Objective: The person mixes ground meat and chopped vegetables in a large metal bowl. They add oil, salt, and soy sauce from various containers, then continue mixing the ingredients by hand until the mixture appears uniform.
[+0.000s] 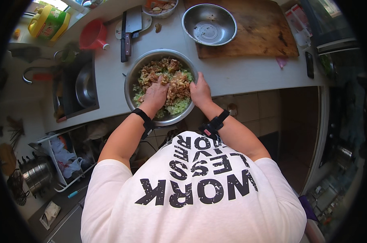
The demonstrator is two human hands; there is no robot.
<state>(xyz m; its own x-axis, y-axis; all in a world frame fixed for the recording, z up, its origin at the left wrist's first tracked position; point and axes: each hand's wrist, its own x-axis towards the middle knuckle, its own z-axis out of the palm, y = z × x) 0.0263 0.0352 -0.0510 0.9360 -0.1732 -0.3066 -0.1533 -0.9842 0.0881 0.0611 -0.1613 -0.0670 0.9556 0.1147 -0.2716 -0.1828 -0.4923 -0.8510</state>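
Observation:
A wide stainless steel bowl (131, 101) stands at the counter's front edge, holding brownish minced filling (179, 86) over chopped pale green vegetable (178, 107). My left hand (156, 92) is inside the bowl, its fingertips pushed into the mince and partly hidden by it; whether they close on any of it cannot be told. At the bowl's right side, my right hand (200, 89) grips the rim, thumb towards the inside. Both wrists wear black straps.
Behind the bowl lie a cleaver (133, 22) and a dark narrow tool (123, 45). An empty steel bowl (209, 25) overlaps a wooden cutting board (262, 30). A red plastic dipper (93, 34) is near the sink (86, 85); a phone (309, 64) lies at the right.

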